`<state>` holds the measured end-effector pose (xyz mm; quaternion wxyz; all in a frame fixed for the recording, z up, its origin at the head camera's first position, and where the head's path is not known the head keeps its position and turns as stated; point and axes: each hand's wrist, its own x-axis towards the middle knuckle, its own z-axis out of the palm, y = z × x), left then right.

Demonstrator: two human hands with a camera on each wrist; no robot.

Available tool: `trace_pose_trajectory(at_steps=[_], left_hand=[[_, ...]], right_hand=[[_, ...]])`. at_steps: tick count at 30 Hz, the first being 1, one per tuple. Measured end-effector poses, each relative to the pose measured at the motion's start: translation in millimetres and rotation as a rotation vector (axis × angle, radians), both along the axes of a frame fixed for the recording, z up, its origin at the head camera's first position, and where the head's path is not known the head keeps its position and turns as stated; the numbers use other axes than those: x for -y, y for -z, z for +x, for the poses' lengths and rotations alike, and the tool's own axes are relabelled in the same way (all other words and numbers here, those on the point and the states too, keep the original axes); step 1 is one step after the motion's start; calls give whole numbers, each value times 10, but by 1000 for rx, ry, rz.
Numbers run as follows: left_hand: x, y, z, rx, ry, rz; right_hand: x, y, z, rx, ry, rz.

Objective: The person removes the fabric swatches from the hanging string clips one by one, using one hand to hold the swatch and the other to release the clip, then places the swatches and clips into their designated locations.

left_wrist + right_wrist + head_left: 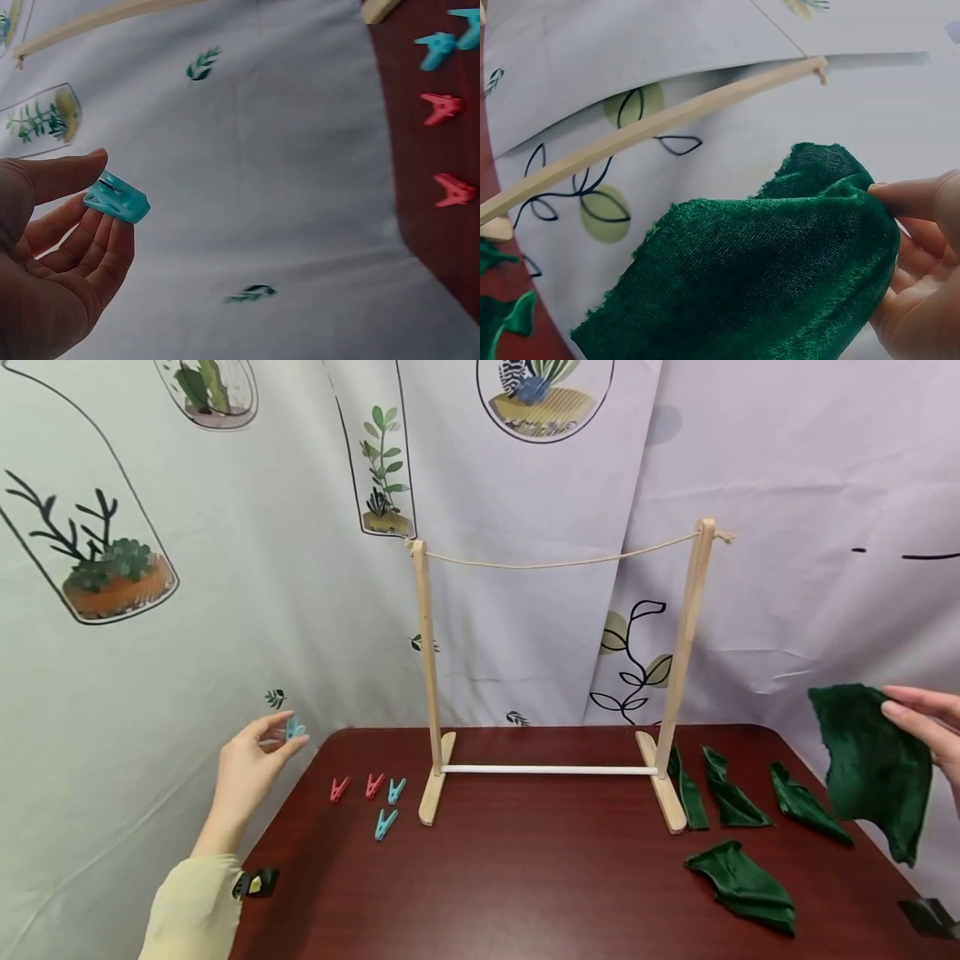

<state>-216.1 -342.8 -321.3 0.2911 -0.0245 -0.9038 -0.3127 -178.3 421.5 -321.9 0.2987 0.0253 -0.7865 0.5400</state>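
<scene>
My left hand [251, 768] is raised beyond the table's left edge and pinches a light-blue clothespin [118, 198] between thumb and fingertips. At the far right my right hand [933, 727] grips a piece of dark green velvety cloth [873, 760] by its upper edge, and the cloth hangs down from the fingers. In the right wrist view the cloth folds over near the thumb [911, 199]. Between the hands stands a wooden frame with a thin string [525, 566] tied across the tops of its two posts; nothing hangs on the string.
Two red clothespins [374, 786] and two light-blue ones [386, 824] lie left of the frame's wooden foot [437, 781]. Several green cloths [746, 887] lie on the right of the dark red table [547, 877]. A white rod [547, 770] joins the posts low down.
</scene>
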Motion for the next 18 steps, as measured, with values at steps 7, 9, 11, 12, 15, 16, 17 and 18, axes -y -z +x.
trace_pose_trajectory(at_steps=[7, 9, 11, 12, 15, 16, 17, 18], left_hand=[[79, 298, 90, 85, -48, -25], [92, 376, 122, 100, -51, -20], [108, 455, 163, 116, -55, -10], [119, 496, 184, 126, -58, -10], [148, 624, 248, 166, -72, 2], [155, 665, 266, 179, -78, -1], [162, 700, 281, 190, -81, -7], [166, 732, 295, 198, -82, -12]], right_hand=[[-67, 306, 102, 40, -18, -33], [-104, 405, 123, 43, -34, -63], [-132, 523, 148, 66, -27, -74], [-142, 584, 163, 88, -11, -67], [-167, 761, 206, 149, 50, -60], [-170, 809, 222, 178, 74, -55], [-171, 848, 240, 216, 102, -49], [-173, 882, 257, 250, 122, -56]])
